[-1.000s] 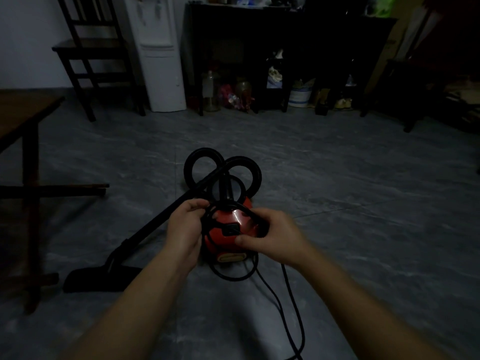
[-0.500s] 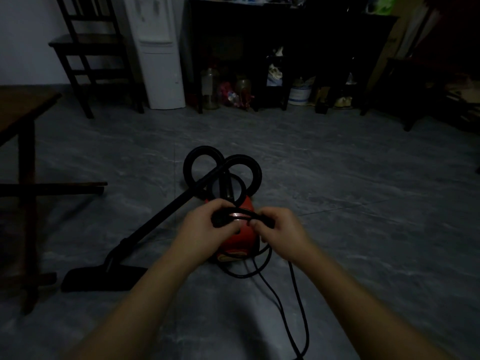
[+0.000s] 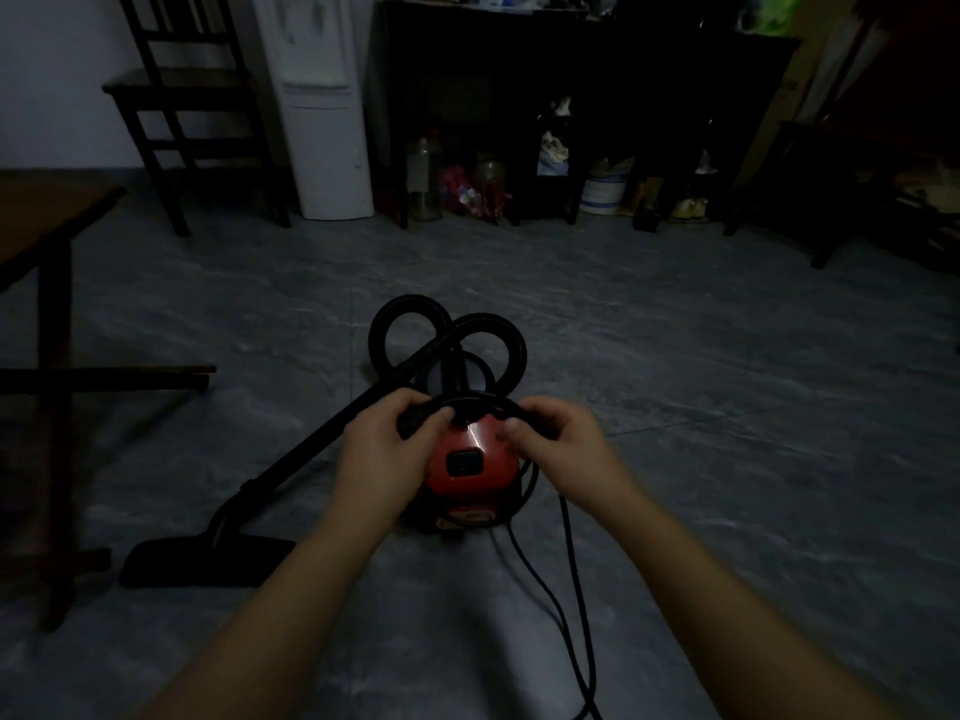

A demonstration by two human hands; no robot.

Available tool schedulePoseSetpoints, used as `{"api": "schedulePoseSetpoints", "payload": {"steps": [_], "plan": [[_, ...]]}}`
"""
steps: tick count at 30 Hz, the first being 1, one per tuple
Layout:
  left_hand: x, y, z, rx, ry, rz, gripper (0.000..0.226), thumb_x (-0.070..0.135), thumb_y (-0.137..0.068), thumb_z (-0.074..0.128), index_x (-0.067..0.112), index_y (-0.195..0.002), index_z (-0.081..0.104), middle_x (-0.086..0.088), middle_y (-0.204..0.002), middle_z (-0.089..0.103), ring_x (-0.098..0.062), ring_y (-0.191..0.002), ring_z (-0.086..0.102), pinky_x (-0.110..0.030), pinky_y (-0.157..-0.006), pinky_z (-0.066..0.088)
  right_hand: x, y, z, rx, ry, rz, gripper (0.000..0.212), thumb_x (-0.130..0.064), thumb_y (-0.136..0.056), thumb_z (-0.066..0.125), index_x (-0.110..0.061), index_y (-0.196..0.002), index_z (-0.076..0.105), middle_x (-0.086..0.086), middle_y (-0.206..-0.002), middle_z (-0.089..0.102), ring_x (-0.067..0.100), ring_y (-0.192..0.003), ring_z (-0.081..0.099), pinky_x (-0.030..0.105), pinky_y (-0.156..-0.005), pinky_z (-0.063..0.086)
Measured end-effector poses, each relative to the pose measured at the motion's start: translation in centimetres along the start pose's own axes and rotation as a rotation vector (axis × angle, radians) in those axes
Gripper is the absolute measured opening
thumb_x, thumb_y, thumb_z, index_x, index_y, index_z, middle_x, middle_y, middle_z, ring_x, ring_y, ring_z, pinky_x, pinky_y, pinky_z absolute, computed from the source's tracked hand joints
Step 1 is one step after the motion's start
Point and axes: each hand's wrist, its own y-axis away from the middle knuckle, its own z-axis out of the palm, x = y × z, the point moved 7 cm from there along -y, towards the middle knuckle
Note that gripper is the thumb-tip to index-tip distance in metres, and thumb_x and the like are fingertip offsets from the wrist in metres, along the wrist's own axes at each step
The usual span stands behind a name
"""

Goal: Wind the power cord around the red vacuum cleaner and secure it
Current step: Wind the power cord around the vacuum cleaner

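A small red vacuum cleaner [image 3: 470, 472] sits on the grey floor in the middle of the head view. Its black power cord [image 3: 563, 579] runs from the right side of the body down toward the bottom edge as two strands. A loop of the cord arches over the top of the body between my hands. My left hand [image 3: 382, 452] grips the loop's left end above the vacuum. My right hand [image 3: 558, 441] pinches the loop's right end. The black hose [image 3: 493, 330] coils in loops behind the body.
The black wand [image 3: 311, 449] slants left down to a floor nozzle [image 3: 202, 561]. A wooden table [image 3: 52, 283] stands at the left. A chair [image 3: 192, 106], a white water dispenser [image 3: 322, 106] and a dark shelf [image 3: 571, 96] with jars line the back wall.
Both hands have lifted the cord loop from the front of the vacuum up to its top. The red front of the body now shows between my hands.
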Motion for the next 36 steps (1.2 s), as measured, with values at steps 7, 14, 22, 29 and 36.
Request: {"api": "schedulePoseSetpoints", "payload": {"steps": [7, 14, 22, 29, 36], "plan": [[-0.3, 0.4, -0.4, 0.04, 0.192, -0.157, 0.012, 0.026, -0.093, 0.066, 0.015, -0.087, 0.066, -0.008, -0.065, 0.066, -0.023, -0.049, 0.065, -0.028, -0.047, 0.053, 1.2, 0.2, -0.1, 0.05, 0.06, 0.021, 0.025, -0.013, -0.099, 0.056, -0.031, -0.096, 0.073, -0.002, -0.087, 0.074, 0.013, -0.085, 0.07, 0.039, -0.085, 0.057], [-1.7, -0.6, -0.4, -0.141, -0.114, -0.083, 0.012, 0.039, -0.081, 0.076, 0.028, -0.084, 0.074, 0.008, -0.079, 0.073, -0.009, -0.078, 0.07, -0.037, -0.077, 0.058, 1.1, 0.2, -1.1, 0.036, 0.093, 0.017, 0.027, -0.006, -0.1, 0.052, -0.024, -0.094, 0.071, -0.022, -0.07, 0.068, -0.004, -0.069, 0.062, 0.027, -0.074, 0.052], [0.0, 1.0, 1.9, -0.335, -0.344, 0.07, 0.055, 0.062, -0.063, 0.063, 0.038, -0.113, 0.065, 0.019, -0.102, 0.071, 0.001, -0.096, 0.066, -0.035, -0.088, 0.056, 1.5, 0.5, 0.2, -0.091, 0.265, 0.026, 0.019, -0.017, -0.095, 0.062, -0.032, -0.1, 0.072, -0.014, -0.089, 0.072, 0.002, -0.091, 0.068, 0.028, -0.086, 0.054], [-0.2, 1.4, 3.0, -0.39, -0.26, 0.072, 0.027, 0.05, -0.073, 0.069, 0.032, -0.091, 0.063, 0.011, -0.086, 0.07, -0.002, -0.083, 0.067, -0.039, -0.077, 0.057, 0.8, 0.6, 0.7, -0.147, 0.238, 0.026, 0.015, -0.014, -0.095, 0.064, -0.023, -0.098, 0.076, -0.012, -0.084, 0.072, 0.001, -0.083, 0.066, 0.027, -0.081, 0.052], [0.7, 1.1, 3.2, -0.352, 0.075, -0.08, 0.005, 0.02, -0.089, 0.071, 0.017, -0.091, 0.073, -0.002, -0.086, 0.075, -0.013, -0.082, 0.072, -0.027, -0.073, 0.057, -1.1, 0.3, 0.0, -0.047, 0.107, -0.015, 0.016, -0.014, -0.097, 0.062, -0.016, -0.105, 0.076, 0.001, -0.099, 0.076, 0.012, -0.095, 0.072, 0.036, -0.091, 0.059]]}}
